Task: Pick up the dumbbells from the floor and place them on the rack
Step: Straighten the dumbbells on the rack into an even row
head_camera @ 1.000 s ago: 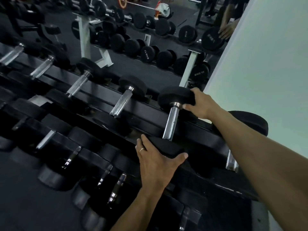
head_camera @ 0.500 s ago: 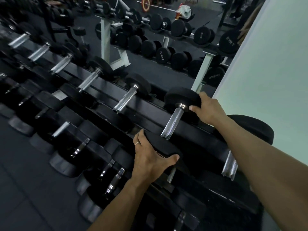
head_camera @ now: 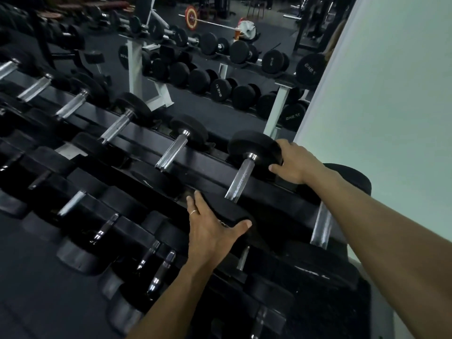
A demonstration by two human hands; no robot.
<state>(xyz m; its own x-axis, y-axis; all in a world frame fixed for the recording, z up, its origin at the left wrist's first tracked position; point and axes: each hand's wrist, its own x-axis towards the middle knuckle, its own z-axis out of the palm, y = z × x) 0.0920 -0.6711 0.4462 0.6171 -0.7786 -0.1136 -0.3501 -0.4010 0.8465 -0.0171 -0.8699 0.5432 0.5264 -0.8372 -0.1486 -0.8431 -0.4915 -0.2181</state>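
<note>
A black dumbbell with a chrome handle (head_camera: 241, 178) lies across the top tier of the black rack (head_camera: 210, 167), near its right end. My left hand (head_camera: 210, 228) grips its near head, fingers over the top and thumb round the right side. My right hand (head_camera: 297, 162) holds the far head at its right edge, thumb on the inner face. Both arms reach in from the lower right.
Another dumbbell (head_camera: 322, 223) sits close on the right, next to the pale wall (head_camera: 391, 94). Several more dumbbells (head_camera: 175, 150) fill the rack to the left and the lower tiers. A second rack (head_camera: 220, 89) shows behind. Dark floor (head_camera: 29, 289) lies lower left.
My view has swung left and slightly back. Both hands keep the same hold on the dumbbell's two heads, and the dumbbell stays on the top tier.
</note>
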